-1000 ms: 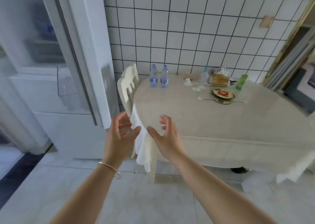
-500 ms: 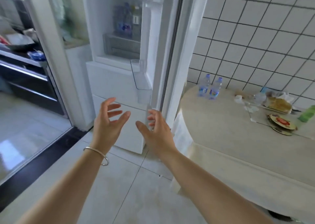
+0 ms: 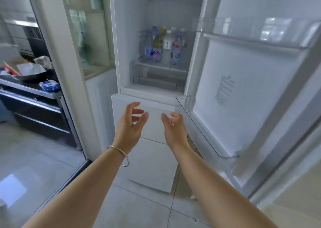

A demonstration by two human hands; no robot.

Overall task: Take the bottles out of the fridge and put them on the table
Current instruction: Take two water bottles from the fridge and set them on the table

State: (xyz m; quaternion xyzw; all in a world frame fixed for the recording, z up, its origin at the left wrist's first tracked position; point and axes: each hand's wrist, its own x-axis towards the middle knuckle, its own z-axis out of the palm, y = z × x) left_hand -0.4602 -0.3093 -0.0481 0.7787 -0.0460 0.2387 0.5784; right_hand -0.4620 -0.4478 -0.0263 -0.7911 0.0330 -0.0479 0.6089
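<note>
White fridge (image 3: 121,54) stands open at centre frame, its door (image 3: 243,88) swung to the right. On one shelf (image 3: 159,66) inside, at upper centre, a tight cluster of bottles (image 3: 164,47) stands upright; blur hides the exact count, though at least five show. Below, at centre frame, the left hand (image 3: 129,123) and right hand (image 3: 174,125) hang apart, fingers loosely spread, holding and touching nothing.

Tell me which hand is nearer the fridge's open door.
Right. The right hand hangs open just beside the open door's lower shelf; the left hand, also open, is farther left, before the drawers.
</note>
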